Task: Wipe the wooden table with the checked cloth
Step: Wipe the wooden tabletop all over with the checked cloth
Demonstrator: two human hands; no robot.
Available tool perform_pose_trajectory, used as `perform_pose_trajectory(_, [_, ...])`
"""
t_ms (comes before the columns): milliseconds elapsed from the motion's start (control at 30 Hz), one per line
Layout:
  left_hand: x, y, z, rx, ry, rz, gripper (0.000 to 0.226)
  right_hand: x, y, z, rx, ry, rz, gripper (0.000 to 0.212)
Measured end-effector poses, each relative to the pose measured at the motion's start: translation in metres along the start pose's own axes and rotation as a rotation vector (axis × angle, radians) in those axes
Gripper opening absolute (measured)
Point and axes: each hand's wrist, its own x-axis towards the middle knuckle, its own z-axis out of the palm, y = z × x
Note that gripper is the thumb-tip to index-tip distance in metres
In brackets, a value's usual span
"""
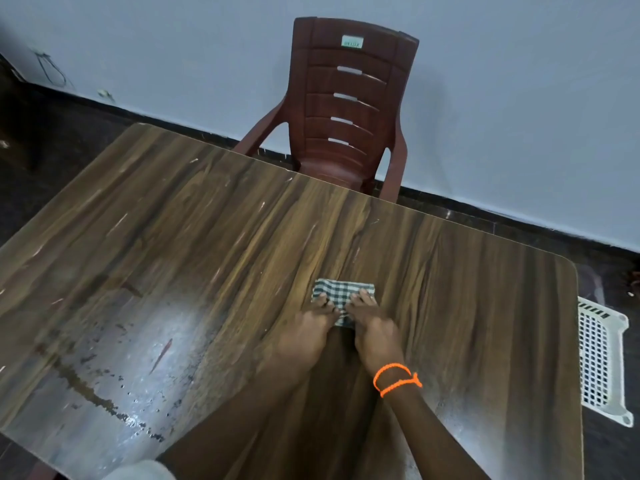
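Observation:
A small folded green-and-white checked cloth lies flat on the wooden table, right of its middle. My left hand presses straight fingers onto the cloth's near left part. Beside it, my right hand, with an orange thread band on the wrist, presses flat on the cloth's near right part. Both hands cover the cloth's near half. Wet streaks and dark specks show on the table's near left area.
A brown plastic armchair stands at the table's far edge against a pale wall. A white plastic lattice basket lies on the dark floor past the table's right edge.

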Motion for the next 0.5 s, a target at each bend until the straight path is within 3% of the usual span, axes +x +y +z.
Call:
perform_pose_trajectory(100, [0.007,0.017,0.012,0.039,0.007,0.147,0.044,-0.017,0.018,-0.015,-0.025,0.033,0.046,0.044])
perform_pose_trajectory(200, [0.037,0.043,0.009,0.012,0.046,0.16,0.04,-0.005,0.035,-0.036,-0.029,0.116,0.123,0.044])
perform_pose_trajectory(333, [0.086,0.057,-0.009,0.038,0.058,0.047,0.035,0.046,0.047,-0.048,0.021,0.188,0.243,0.039])
perform_pose_trajectory(500, [0.1,0.039,-0.029,0.152,0.08,-0.124,0.028,0.091,0.039,-0.033,0.104,0.106,0.22,0.034])
